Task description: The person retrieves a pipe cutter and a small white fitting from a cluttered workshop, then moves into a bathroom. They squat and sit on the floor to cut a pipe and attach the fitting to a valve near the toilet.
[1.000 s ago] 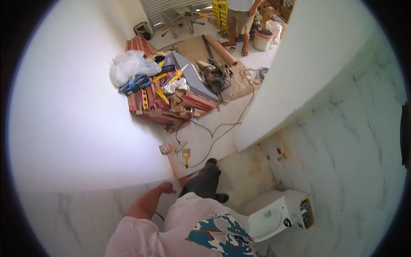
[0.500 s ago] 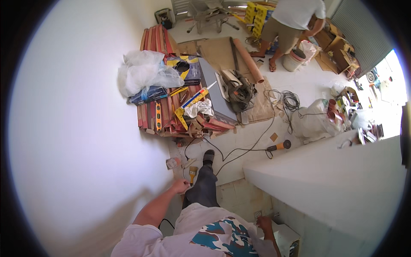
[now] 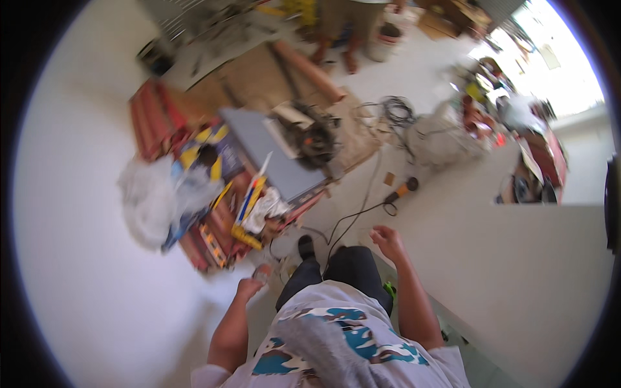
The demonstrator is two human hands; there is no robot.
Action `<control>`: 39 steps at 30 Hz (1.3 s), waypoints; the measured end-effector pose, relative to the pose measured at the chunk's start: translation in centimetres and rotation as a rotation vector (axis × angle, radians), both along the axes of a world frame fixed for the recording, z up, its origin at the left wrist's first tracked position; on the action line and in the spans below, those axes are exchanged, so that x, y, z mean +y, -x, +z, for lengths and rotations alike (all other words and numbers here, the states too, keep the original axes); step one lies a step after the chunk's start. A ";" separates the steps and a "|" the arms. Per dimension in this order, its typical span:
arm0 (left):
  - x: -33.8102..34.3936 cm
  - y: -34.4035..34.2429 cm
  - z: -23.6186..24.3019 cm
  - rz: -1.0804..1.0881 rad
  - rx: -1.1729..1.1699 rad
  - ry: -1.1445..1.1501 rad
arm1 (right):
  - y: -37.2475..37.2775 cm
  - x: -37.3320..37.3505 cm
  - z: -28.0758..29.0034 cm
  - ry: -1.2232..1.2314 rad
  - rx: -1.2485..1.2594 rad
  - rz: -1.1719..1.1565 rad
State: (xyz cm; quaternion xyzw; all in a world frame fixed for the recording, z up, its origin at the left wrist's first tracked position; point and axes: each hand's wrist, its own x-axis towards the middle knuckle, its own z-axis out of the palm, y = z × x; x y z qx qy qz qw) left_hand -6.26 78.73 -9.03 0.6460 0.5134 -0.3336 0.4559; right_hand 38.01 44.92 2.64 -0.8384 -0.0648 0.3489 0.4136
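Note:
My left hand (image 3: 248, 288) is low beside the white wall, its fingers curled and blurred. Just past the fingertips is a small reddish tub or can (image 3: 262, 273); I cannot tell whether the hand touches it or what it holds. My right hand (image 3: 387, 243) is raised beside the white half wall, loosely bent with fingers apart and nothing visible in it. Beyond that hand, an orange and black angle grinder (image 3: 402, 190) lies on the floor with its cord (image 3: 352, 216) trailing. A grey cloth-like shape (image 3: 317, 343) lies blurred across my shirt front.
To the left, a stack of red-edged boxes (image 3: 155, 123) bears plastic film (image 3: 152, 200), a caulking gun (image 3: 251, 207) and a spirit level (image 3: 212, 244). A grey panel (image 3: 278, 155) leans beyond. At the back stand a person (image 3: 349, 29) and a bucket (image 3: 386, 42).
The view has turned and shifted, and the boxes appear lower and farther left. My right hand has risen from low down to beside the half wall. The paintbrush near my left hand no longer shows clearly.

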 end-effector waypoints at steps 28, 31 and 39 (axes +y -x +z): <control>8.1 -95.7 7.1 -0.026 -0.439 0.092 | -54.1 -9.8 -8.8 0.303 0.275 -0.515; 9.2 -104.7 5.9 -0.184 -0.285 0.114 | -58.9 -10.0 -11.5 0.268 0.250 -0.669; 12.1 -136.0 -1.2 -0.720 -0.242 0.007 | -68.4 -11.6 -17.1 0.196 0.438 -1.353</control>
